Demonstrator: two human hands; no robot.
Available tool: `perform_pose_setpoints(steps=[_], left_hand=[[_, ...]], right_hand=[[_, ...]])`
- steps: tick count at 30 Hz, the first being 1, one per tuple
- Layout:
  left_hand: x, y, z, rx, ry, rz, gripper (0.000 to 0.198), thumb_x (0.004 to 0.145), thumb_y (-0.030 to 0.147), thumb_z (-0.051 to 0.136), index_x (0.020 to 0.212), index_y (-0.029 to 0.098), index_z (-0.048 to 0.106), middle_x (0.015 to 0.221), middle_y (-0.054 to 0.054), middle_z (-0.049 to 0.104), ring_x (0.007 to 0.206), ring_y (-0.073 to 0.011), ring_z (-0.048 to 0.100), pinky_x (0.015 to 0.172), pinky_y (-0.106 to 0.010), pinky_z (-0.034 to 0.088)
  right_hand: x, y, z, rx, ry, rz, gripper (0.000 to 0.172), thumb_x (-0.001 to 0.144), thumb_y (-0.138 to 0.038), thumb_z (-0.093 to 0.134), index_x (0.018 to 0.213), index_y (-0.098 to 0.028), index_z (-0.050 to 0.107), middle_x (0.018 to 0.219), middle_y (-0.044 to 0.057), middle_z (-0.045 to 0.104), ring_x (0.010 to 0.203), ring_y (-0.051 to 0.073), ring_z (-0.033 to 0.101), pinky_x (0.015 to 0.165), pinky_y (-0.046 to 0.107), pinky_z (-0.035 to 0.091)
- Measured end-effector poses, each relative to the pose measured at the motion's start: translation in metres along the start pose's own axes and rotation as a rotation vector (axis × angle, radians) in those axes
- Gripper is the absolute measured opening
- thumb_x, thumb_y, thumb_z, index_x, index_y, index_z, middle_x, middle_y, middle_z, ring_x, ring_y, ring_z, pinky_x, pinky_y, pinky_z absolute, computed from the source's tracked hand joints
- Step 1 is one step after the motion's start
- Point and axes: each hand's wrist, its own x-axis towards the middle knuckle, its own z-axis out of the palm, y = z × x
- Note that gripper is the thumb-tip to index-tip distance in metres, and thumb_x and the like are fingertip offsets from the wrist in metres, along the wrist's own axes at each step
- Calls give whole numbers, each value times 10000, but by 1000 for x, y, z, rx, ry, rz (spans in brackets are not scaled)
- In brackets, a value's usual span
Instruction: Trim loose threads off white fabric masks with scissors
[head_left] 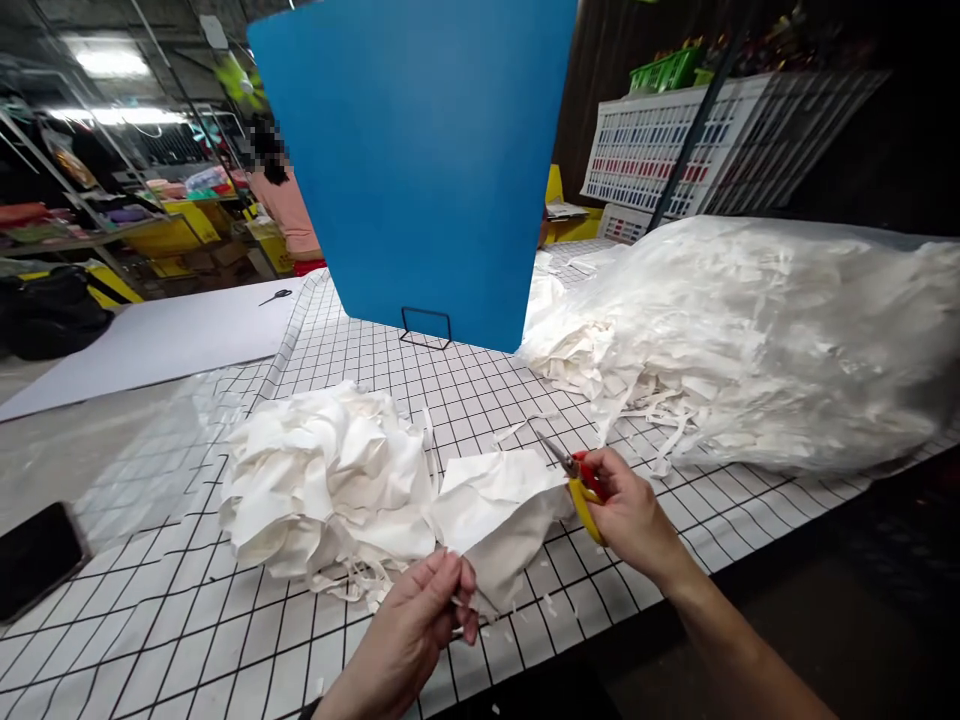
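Note:
With its fingers pinched together, my left hand [420,610] grips the near corner of a creased piece of white fabric [499,500]. A pair of scissors [576,472] with red and yellow handles is in my right hand [634,510], blades pointing up and to the left. Those blades lie beside the fabric's right end; whether my right fingers also hold that end, I cannot tell. A heap of white fabric pieces [322,480] rests just left of the piece. Small white scraps [551,603] are scattered near my hands on the black-and-white checked tablecloth [247,650].
A large clear plastic bag [787,340] of white fabric bulges at the right. A blue board [442,170] stands behind on a wire stand [426,328]. At the left lie a phone [41,560] and dark scissors [277,295]. Someone in a pink top [285,210] is beyond the board.

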Motion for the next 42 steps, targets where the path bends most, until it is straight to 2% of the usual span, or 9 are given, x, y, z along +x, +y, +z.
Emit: perform_pose_setpoints(steps=[6, 11, 18, 22, 25, 30, 34, 39, 42], left_hand=[[10, 3, 18, 296, -129, 34, 293, 837, 391, 689, 933, 123, 761, 823, -77, 643, 618, -95, 480, 557, -221, 386], [12, 8, 29, 342, -190, 29, 313, 901, 399, 603, 1022, 143, 735, 726, -49, 632, 604, -102, 493, 606, -237, 408], [17, -2, 28, 439, -137, 149, 354, 928, 456, 523, 921, 156, 709, 654, -27, 563, 539, -109, 496, 547, -240, 422], [14, 1, 29, 764, 87, 524, 326, 920, 417, 541, 802, 194, 748, 1086, -124, 546, 917, -220, 566, 805, -341, 471], [12, 6, 34, 798, 83, 628, 343, 930, 393, 522, 771, 198, 754, 1307, -137, 493, 1119, -287, 506, 943, -398, 412], [23, 1, 37, 520, -91, 395, 351, 927, 427, 527, 832, 165, 741, 959, -127, 652, 667, -159, 570, 559, -261, 450], [34, -9, 34, 523, -81, 411, 291, 941, 386, 528, 894, 186, 734, 825, -48, 573, 621, -122, 573, 612, -257, 470], [33, -8, 37, 767, -85, 535, 263, 987, 303, 443, 1017, 209, 687, 829, -42, 553, 741, -154, 579, 708, -272, 456], [30, -4, 40, 891, -93, 581, 255, 991, 281, 421, 867, 197, 627, 786, -37, 528, 738, -162, 530, 687, -269, 420]], right_hand=[[6, 29, -23, 47, 337, 8, 339, 684, -327, 773, 913, -217, 548, 951, 80, 695, 832, 220, 677, 705, 319, 558], [9, 33, -26, 115, 401, -29, 376, 652, -362, 803, 877, -213, 540, 917, 63, 671, 796, 201, 659, 695, 314, 553], [14, 36, -20, 126, 335, -21, 410, 626, -385, 823, 880, -214, 550, 916, 65, 676, 785, 206, 654, 667, 311, 546], [8, 41, -14, 40, 214, 88, 302, 684, -350, 763, 820, -219, 527, 803, 27, 684, 708, 187, 643, 626, 289, 516], [-1, 43, -8, -39, 32, 169, 204, 745, -333, 692, 800, -216, 533, 766, 8, 680, 653, 169, 624, 568, 265, 483], [-12, 43, -14, 13, -14, 172, 286, 720, -400, 727, 840, -211, 548, 817, 35, 695, 729, 199, 654, 638, 297, 524], [-25, 22, -33, 45, 163, 84, 357, 680, -390, 789, 841, -233, 513, 862, 49, 680, 737, 201, 644, 644, 292, 522], [-50, -27, -34, -231, -226, 25, 410, 663, -363, 807, 874, -260, 471, 729, -34, 585, 622, 156, 532, 543, 254, 448], [-57, -42, -23, -421, -278, 12, 442, 667, -437, 798, 898, -268, 461, 754, -34, 599, 647, 170, 542, 575, 277, 449]])
